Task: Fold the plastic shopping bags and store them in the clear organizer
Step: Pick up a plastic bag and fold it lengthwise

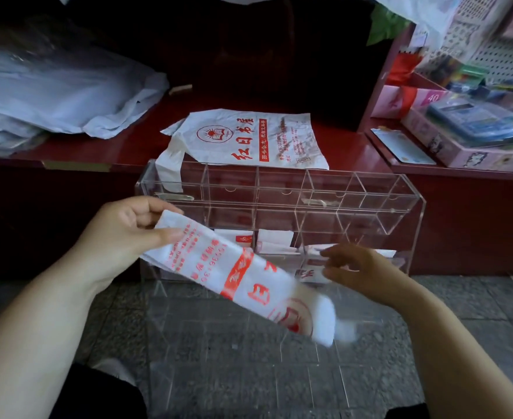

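My left hand (128, 228) pinches the top end of a white plastic bag with red print, folded into a long strip (237, 276) that hangs slanting down to the right, its lower end blurred. My right hand (361, 273) hovers just right of the strip with fingers loosely curled, holding nothing that I can make out. Behind both hands stands the clear organizer (370, 204) with its grid of compartments; some lower compartments hold folded bags (274, 241). Another bag (249, 140) lies flat on the red counter behind the organizer, its handle drooping over the organizer's left corner.
A pile of white and clear bags (55, 95) sits on the red counter (355, 152) at the left. Boxes and stationery (466, 125) crowd the shelf at the right. The organizer's clear lid (249, 343) lies over the grey tiled floor.
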`<move>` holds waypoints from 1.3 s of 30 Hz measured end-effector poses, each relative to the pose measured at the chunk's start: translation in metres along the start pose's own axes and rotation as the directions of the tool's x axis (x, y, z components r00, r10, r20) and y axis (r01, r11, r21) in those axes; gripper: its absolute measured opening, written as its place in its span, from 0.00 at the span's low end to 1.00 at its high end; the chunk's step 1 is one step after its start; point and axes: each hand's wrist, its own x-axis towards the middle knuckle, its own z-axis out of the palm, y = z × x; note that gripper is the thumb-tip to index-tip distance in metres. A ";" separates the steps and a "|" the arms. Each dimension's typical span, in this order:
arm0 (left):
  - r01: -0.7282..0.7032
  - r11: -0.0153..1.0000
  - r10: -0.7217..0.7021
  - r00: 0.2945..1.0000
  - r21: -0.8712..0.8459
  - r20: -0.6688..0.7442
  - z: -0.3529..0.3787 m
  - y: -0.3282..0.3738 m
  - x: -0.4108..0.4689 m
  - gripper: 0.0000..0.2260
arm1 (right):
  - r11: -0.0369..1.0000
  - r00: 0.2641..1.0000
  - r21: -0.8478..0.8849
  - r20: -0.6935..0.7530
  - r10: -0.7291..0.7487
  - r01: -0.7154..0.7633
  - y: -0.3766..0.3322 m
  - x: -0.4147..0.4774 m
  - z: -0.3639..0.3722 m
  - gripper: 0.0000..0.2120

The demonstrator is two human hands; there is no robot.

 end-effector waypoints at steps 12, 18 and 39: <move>0.010 1.000 -0.010 0.978 0.000 0.207 0.058 0.003 -0.010 0.17 | 0.875 0.964 0.453 0.102 -0.244 0.174 -0.058 -0.006 0.061 0.06; -0.040 0.991 0.016 0.983 0.131 0.185 0.062 -0.004 -0.005 0.05 | 0.878 0.962 0.460 0.155 -0.226 0.132 -0.056 -0.006 0.059 0.08; 0.394 0.811 -0.344 0.919 -0.433 0.193 0.085 -0.033 0.002 0.05 | 0.774 0.972 0.628 0.221 -0.081 -0.078 -0.045 -0.001 0.051 0.08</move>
